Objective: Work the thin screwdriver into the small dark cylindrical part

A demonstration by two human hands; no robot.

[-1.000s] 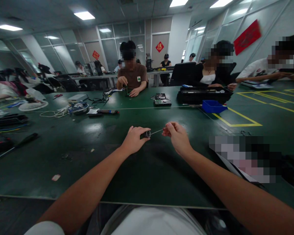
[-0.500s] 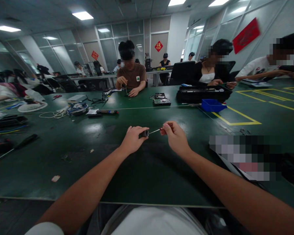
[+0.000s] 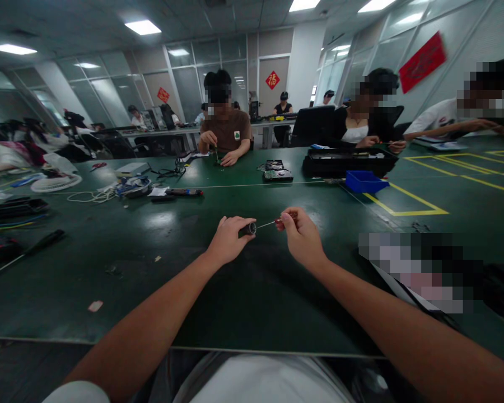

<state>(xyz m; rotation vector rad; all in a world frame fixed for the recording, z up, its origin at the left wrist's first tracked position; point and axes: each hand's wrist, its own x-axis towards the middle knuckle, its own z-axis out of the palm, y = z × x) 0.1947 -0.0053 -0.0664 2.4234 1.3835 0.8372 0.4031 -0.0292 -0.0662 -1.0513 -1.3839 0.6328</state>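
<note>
My left hand (image 3: 228,240) is closed on a small dark cylindrical part (image 3: 249,228), whose round, ringed end faces right. My right hand (image 3: 301,238) grips the reddish handle of a screwdriver (image 3: 266,225). Its thin metal shaft points left, with the tip at the open end of the cylinder; I cannot tell how far inside it reaches. Both hands are held over the middle of the green table (image 3: 252,302).
Ahead lie a hard drive (image 3: 278,175), a blue bin (image 3: 366,181) and a long black housing (image 3: 348,161). Tangled cables (image 3: 132,187) and a black tool (image 3: 185,192) are at left. A blurred-out flat item (image 3: 411,274) lies right. Across the table a person (image 3: 224,129) works.
Hardly anything differs. My right hand and the screwdriver handle have shifted very slightly; the left hand keeps the cylinder in place.
</note>
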